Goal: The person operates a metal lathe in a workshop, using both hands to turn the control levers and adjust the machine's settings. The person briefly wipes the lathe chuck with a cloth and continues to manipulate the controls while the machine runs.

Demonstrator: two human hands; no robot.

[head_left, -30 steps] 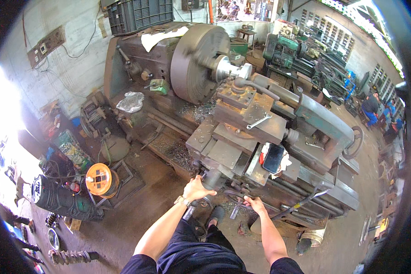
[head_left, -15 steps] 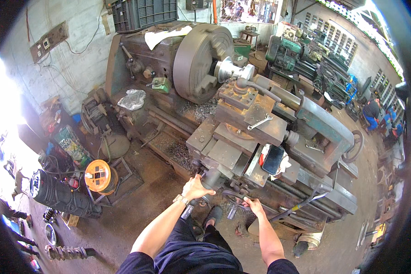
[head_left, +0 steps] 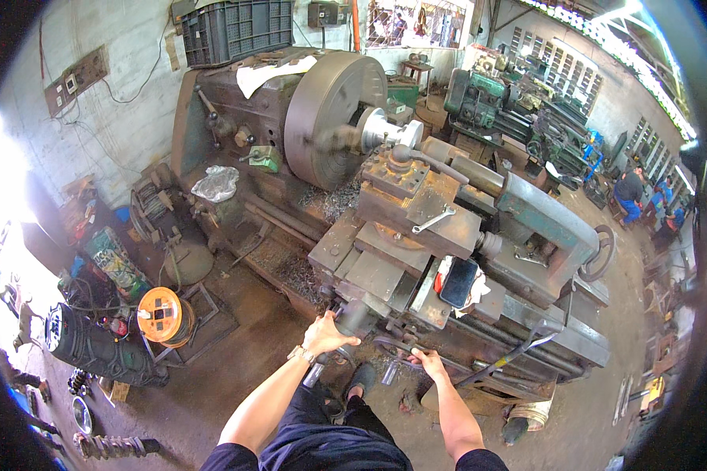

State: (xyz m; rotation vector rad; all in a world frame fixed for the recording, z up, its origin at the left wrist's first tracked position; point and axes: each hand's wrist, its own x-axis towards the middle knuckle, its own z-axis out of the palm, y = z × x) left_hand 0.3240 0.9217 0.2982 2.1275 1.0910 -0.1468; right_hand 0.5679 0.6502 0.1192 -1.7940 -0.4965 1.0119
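A large lathe fills the middle of the view. Its round chuck (head_left: 331, 118) is smeared by rotation, with a shiny metal workpiece (head_left: 389, 132) at its centre. My left hand (head_left: 327, 336), a watch on its wrist, is closed at the dark crank (head_left: 357, 317) on the carriage front; part of its grip is hidden. A chrome handle (head_left: 313, 374) sticks out below that wrist. My right hand (head_left: 427, 363) holds the rim of the carriage handwheel (head_left: 391, 345), its fingers curled over it. Above the hands stands the tool post (head_left: 401, 169).
A wrench (head_left: 434, 220) lies on the slide, and a phone (head_left: 459, 282) rests on a cloth. Metal chips (head_left: 334, 201) gather below the chuck. An orange spool (head_left: 165, 314) stands on the floor at left. Other people (head_left: 628, 192) sit far right, beyond another lathe (head_left: 479, 98).
The whole scene has shifted slightly left as my view turned. The chuck's jaws are now blurred in another position. Both hands stay at the same controls.
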